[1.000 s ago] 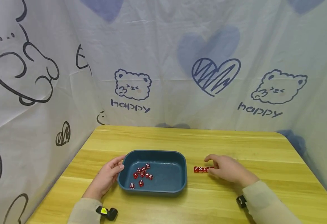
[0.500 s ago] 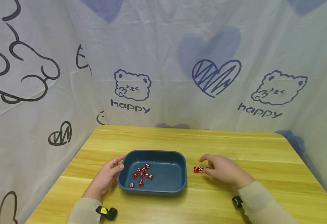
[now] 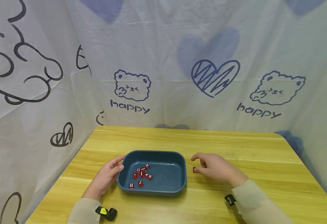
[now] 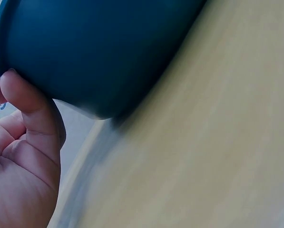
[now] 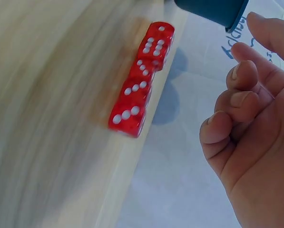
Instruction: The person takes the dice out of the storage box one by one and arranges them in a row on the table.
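Observation:
Dark blue-green tray (image 3: 163, 189) sits on the table, with several red dice (image 3: 142, 171) loose in its left half. My left hand (image 3: 106, 177) rests at the tray's left end; in the left wrist view its fingertips touch the outer wall (image 4: 99, 57) just under the rim. To the right of the tray, my right hand (image 3: 215, 166) is over a row of red dice (image 3: 194, 170), most of it hidden beneath the hand in the head view. In the right wrist view the touching dice (image 5: 132, 95) lie apart from the hand, thumb and index finger spread, other fingers curled, nothing between them.
The wood-grain table (image 3: 236, 143) reaches back to a white printed curtain (image 3: 166, 102), which also hangs at both sides. Each wrist wears a small black camera (image 3: 111, 214).
My right hand has moved left along the row of dice, covering more of it; the row's left end has stayed put. The left hand and tray have hardly moved.

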`<state>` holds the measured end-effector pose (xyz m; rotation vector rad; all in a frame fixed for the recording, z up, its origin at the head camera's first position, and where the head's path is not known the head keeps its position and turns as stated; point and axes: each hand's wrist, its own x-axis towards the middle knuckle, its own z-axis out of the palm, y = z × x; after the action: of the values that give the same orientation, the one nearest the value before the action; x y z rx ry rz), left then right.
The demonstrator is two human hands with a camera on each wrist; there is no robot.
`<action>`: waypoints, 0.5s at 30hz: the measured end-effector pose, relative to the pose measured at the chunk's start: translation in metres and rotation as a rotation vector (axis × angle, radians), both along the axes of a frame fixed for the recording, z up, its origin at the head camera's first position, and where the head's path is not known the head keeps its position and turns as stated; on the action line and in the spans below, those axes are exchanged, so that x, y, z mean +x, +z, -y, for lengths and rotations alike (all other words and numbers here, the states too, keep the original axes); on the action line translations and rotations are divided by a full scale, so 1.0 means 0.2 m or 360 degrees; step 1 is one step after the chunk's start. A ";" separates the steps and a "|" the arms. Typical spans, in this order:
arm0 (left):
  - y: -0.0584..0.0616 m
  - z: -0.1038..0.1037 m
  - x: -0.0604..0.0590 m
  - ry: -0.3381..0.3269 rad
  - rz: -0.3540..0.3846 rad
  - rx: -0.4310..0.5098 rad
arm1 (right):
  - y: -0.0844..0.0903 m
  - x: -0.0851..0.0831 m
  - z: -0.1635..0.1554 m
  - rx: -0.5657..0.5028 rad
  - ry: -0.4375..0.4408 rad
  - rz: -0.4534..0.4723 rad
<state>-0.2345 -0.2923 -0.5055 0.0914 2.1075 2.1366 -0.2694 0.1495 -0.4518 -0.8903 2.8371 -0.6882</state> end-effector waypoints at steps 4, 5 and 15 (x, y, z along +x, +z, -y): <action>0.00 0.00 0.00 0.0000 0.0004 -0.0008 | 0.00 0.00 0.03 -0.0006 0.0038 -0.0034; 0.00 0.00 0.00 -0.0002 0.0003 -0.0010 | 0.01 0.00 0.04 -0.0005 0.0046 -0.0045; -0.01 0.00 0.00 0.0018 -0.0005 -0.0005 | 0.04 0.00 0.12 0.0001 0.0095 -0.0089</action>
<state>-0.2345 -0.2922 -0.5066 0.0826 2.1181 2.1405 -0.2698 0.1257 -0.4431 -1.0048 2.8456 -0.6660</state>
